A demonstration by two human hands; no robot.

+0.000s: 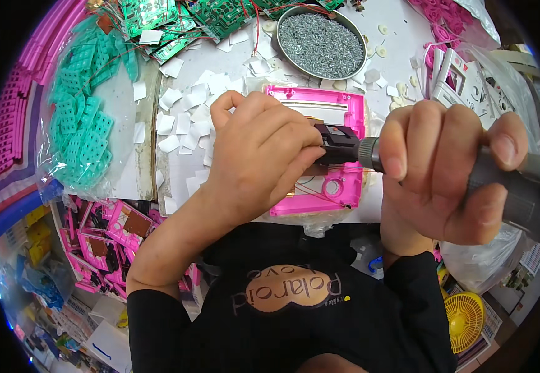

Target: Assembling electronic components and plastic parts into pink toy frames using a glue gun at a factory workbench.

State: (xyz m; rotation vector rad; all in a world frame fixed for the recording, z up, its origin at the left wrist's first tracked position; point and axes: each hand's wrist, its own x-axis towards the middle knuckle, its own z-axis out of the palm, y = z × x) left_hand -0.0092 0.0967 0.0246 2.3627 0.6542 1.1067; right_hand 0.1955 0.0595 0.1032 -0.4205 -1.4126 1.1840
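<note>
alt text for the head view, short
A person's right hand grips a grey electric screwdriver while the left hand steadies a pink plastic casing on a white table. Around it lie a round tin of screws, green circuit boards and white paper squares.

Pink plastic casing (pixel 344 112), grey power screwdriver (pixel 512 186), silver screws (pixel 321 36), teal keypads (pixel 83 118), green circuit boards (pixel 152 15)

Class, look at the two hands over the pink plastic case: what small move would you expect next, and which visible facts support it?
Probably a short press of the electric screwdriver down into the pink case. The right hand grips its grey body, the left hand pinches its black tip steady over the case, and a metal bowl of screws sits just behind.
</note>
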